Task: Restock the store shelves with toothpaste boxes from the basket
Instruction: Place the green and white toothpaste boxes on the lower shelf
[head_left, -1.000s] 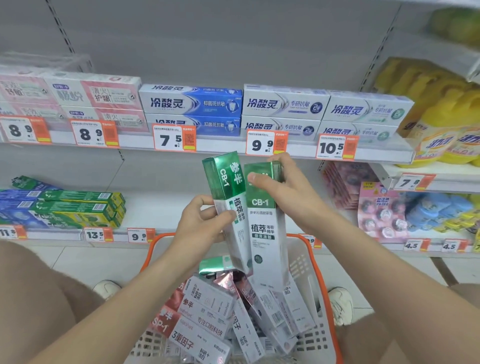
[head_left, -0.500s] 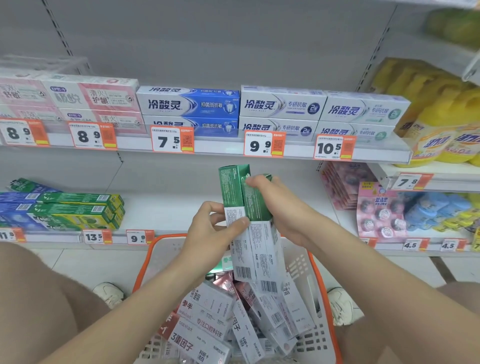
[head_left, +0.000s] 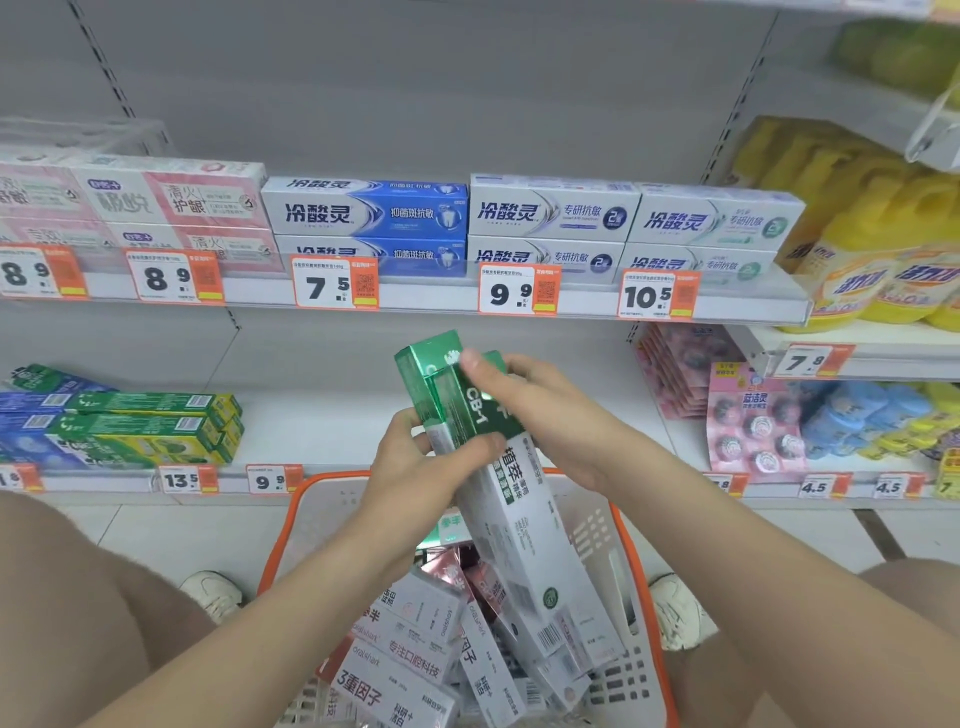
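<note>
Holding two boxes (head_left: 519, 525) together above the basket (head_left: 332, 475), before the bare lower shelf (head_left: 322, 426): clasped mid-length by left hand (head_left: 415, 467), round the tops by right hand (head_left: 550, 410). Flipped since half a second ago, barcode backs to printed front, now tilted, foot near-right; likely squaring up for shelving. Long, sharp-edged glossy card, metallic green ends.

Two hands, left hand (head_left: 415, 470) and right hand (head_left: 553, 415), hold two green-topped toothpaste boxes (head_left: 519, 514) over one basket (head_left: 332, 477). Five price tags (head_left: 335, 283) line the upper shelf (head_left: 431, 300), behind them two blue boxes (head_left: 363, 213). Two white shoes (head_left: 213, 592).
</note>
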